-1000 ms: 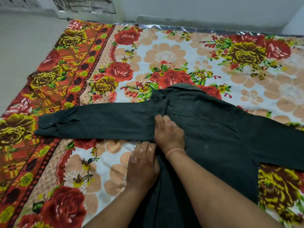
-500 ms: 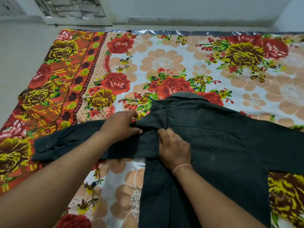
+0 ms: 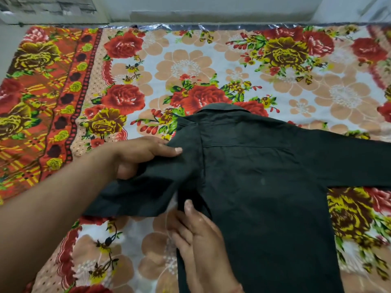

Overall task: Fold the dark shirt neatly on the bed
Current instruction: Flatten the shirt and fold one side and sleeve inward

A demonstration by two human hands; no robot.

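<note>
The left hand [image 3: 146, 155] clasps the sleeve [image 3: 135, 193], and the dark shirt [image 3: 264, 197] lies right of that grip, pinned by the flat right hand [image 3: 201, 231].

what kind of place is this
Likely a bedroom: a floral bedsheet is spread flat, a plain wall runs behind it, and a dark shirt lies on it for folding.

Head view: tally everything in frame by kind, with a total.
dark shirt: 1
floral bedsheet: 1
hands: 2, the left hand gripping the shirt, the right hand flat on it
Total: 4
</note>
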